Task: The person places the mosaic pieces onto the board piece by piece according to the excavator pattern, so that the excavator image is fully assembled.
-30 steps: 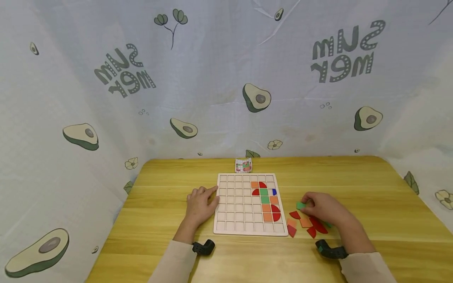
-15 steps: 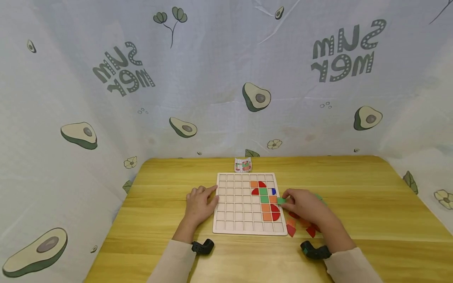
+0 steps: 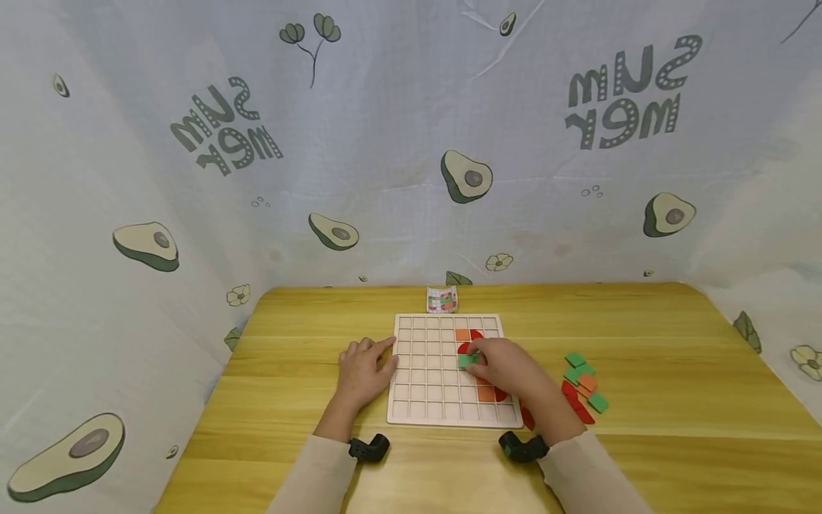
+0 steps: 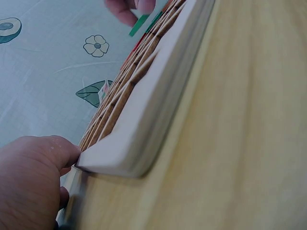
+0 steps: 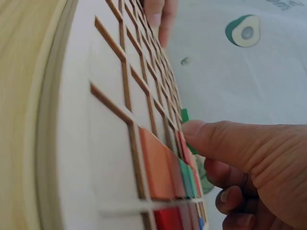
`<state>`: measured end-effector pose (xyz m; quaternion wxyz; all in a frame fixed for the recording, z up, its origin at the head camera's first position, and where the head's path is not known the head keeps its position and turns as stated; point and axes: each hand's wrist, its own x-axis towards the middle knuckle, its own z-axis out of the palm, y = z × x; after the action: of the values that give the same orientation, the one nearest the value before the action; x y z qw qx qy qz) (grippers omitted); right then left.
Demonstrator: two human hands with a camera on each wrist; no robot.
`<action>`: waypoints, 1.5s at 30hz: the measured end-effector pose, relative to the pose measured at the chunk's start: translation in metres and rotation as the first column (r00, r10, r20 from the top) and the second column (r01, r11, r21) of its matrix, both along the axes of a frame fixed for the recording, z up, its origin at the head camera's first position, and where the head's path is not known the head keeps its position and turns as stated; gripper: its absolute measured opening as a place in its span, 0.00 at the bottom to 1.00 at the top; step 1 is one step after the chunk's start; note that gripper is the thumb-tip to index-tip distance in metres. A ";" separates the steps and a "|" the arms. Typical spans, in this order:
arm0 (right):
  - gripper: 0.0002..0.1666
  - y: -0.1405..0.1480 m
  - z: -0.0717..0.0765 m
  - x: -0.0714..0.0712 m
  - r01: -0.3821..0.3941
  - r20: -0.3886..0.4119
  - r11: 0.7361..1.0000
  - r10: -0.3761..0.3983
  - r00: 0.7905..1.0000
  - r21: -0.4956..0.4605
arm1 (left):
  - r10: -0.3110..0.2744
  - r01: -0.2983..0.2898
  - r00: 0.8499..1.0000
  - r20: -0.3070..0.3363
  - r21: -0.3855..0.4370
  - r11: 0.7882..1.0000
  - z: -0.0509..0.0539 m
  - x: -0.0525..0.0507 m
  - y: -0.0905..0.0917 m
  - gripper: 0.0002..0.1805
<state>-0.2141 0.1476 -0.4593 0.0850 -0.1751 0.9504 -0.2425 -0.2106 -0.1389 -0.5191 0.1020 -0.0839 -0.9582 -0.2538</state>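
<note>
A pale grid board (image 3: 414, 412) lies on the table with orange, red and green pieces in its right part. My right hand (image 3: 514, 371) pinches a green square (image 3: 466, 362) between thumb and finger, just over the board; the hand covers several pieces. In the right wrist view the green square (image 5: 185, 115) is at the thumb tip, partly hidden. My left hand (image 3: 361, 373) touches the board's left edge with thumb and index finger, fingers relaxed. The left wrist view shows this hand (image 4: 36, 182) against the board's corner (image 4: 112, 160).
Loose green squares (image 3: 574, 360), orange pieces (image 3: 587, 383) and red pieces (image 3: 577, 403) lie on the table (image 3: 674, 371) right of the board. A small patterned card (image 3: 442, 300) stands behind the board. A printed cloth (image 3: 398, 143) hangs behind the table.
My right hand has carried the green square leftward from the loose pieces to over the board, uncovering those pieces. My left hand has stayed at the board's edge.
</note>
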 end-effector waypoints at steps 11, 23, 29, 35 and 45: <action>0.11 -0.005 -0.009 -0.004 0.019 -0.016 1.000 -0.019 1.000 -0.006 | 0.000 0.000 1.000 0.008 0.003 1.000 0.002 0.000 0.001 0.24; 0.14 -0.003 -0.011 -0.004 0.020 -0.009 1.000 -0.020 1.000 0.019 | -0.002 0.002 1.000 0.003 0.007 1.000 0.003 0.000 0.001 0.24; 0.15 0.003 -0.008 -0.001 0.010 0.017 1.000 -0.010 1.000 -0.005 | 0.007 -0.007 1.000 0.009 -0.003 1.000 0.001 0.000 0.001 0.24; 0.16 0.022 0.004 0.005 0.063 0.028 0.998 -0.062 0.998 -0.030 | 0.007 -0.007 1.000 0.003 -0.002 1.000 0.000 0.000 0.000 0.24; 0.19 0.082 0.018 0.015 0.224 0.040 0.972 -0.222 0.974 -0.073 | 0.003 -0.003 1.000 -0.007 -0.002 1.000 0.000 0.000 0.001 0.24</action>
<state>-0.1987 0.2292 -0.4414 0.0654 -0.0666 0.9525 -0.2899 -0.2106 -0.1383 -0.5193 0.1056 -0.0834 -0.9582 -0.2523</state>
